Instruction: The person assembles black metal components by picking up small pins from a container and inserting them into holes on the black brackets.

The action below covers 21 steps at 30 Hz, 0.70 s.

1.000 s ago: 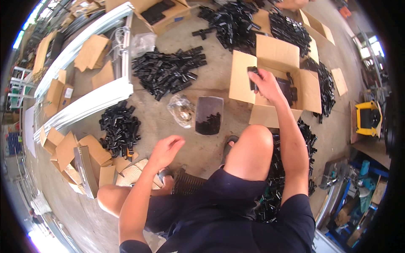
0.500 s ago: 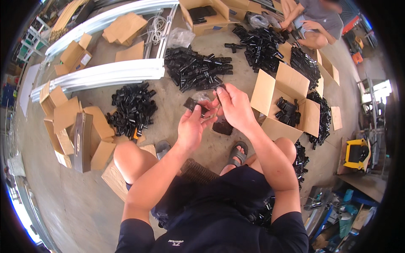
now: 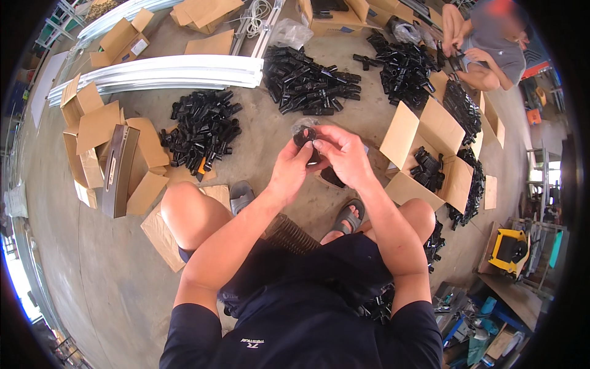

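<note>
Black and glossy, a round-mouthed part [image 3: 303, 136] is held up in front of the person's body, in the head view, with its opening turned toward the camera. Left hand [image 3: 287, 169] is curled closed around its lower left side, the thumb pressed near the rim; right hand [image 3: 345, 158] pinches from the other side, its thumb and forefinger almost meeting there. Whether it is one piece or two joined pieces, I cannot tell, because the fingers cover much of it. Beyond the hands, on the concrete floor [image 3: 117, 270], lies a wide pile of black fittings [image 3: 307, 80], and a second pile [image 3: 201, 130] lies to the left, near some white metal profiles [image 3: 160, 72]. To the right stands an open cardboard box [image 3: 399, 135] with black pieces [image 3: 428, 169] inside. Farther, at upper right, a co-worker [image 3: 496, 52] sits low, handling a dark object.
</note>
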{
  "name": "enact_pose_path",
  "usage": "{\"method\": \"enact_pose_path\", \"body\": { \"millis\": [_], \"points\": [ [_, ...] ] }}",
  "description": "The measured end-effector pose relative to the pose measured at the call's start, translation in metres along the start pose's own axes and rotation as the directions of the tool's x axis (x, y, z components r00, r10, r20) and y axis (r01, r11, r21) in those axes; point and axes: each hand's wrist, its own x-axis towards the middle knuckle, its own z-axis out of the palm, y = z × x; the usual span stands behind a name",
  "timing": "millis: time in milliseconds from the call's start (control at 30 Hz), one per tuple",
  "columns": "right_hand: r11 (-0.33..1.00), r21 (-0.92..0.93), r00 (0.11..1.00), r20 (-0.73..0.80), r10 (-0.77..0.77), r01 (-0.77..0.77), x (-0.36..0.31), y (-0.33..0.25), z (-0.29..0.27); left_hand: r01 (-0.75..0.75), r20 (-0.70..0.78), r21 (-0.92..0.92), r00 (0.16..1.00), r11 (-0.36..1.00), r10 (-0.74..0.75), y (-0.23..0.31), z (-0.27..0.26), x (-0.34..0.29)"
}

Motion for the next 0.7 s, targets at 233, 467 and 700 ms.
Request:
{"method": "enact_pose_path", "body": {
  "millis": [233, 467, 700],
  "points": [
    [0.984, 0.163, 0.994, 0.098, 0.05, -0.066, 0.01, -0.014, -0.028, 0.017, 0.114, 0.191, 0.993, 0.981, -0.04, 0.019, 0.0, -0.003],
    [0.963, 0.27, 0.992, 0.123, -0.031, -0.003, 0.009, -0.024, -0.032, 0.007, 0.168, 0.114, 0.985, 0.993, -0.027, 0.025, 0.004, 0.0],
    [0.982, 0.131, 0.991, -0.004, -0.133, 0.133, 0.003, -0.026, -0.023, -0.167, 0.121, 0.106, 0.981, 0.98, 0.154, 0.015, -0.005, 0.009]
  ]
}}
